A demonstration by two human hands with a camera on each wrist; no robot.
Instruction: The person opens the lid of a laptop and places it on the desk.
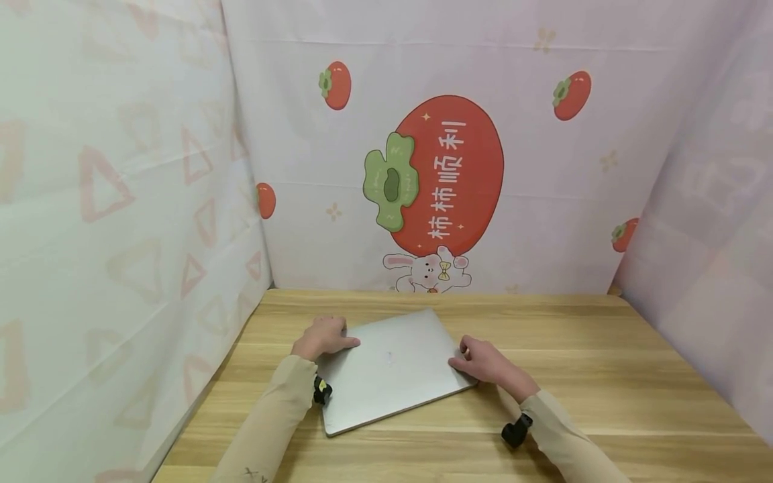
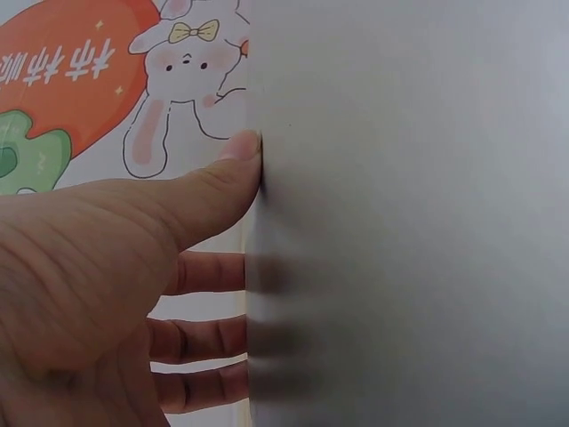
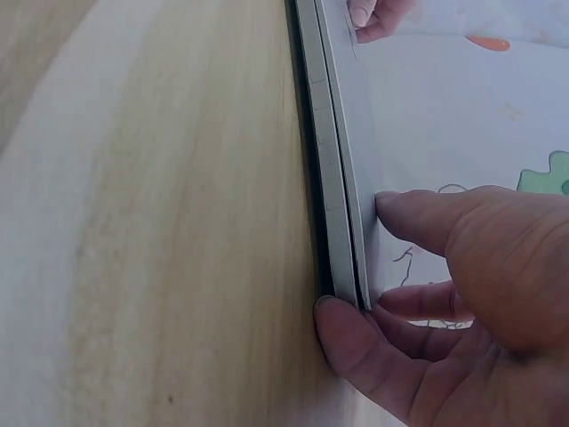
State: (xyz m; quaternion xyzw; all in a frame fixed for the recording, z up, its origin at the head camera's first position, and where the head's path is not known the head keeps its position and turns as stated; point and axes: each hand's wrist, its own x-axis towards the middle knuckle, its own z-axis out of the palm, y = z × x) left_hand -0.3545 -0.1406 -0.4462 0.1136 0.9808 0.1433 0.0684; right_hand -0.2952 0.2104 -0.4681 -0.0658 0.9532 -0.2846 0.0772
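A closed silver laptop (image 1: 392, 365) lies at a slant on the wooden table, its lid upward. At its left edge, my left hand (image 1: 326, 337) grips it, the thumb (image 2: 233, 165) on the lid's edge and the other fingers along the side, their tips hidden. My right hand (image 1: 486, 362) holds the right edge near the front corner. In the right wrist view its thumb (image 3: 413, 218) touches the lid, while another finger (image 3: 351, 334) curls round the corner from below.
The wooden table (image 1: 580, 362) extends to the right of the laptop. A white cloth printed with persimmons and a rabbit (image 1: 431, 272) hangs behind it, and more cloth stands along the left (image 1: 151, 201) and right. A small black device (image 1: 516, 431) sits by the right wrist.
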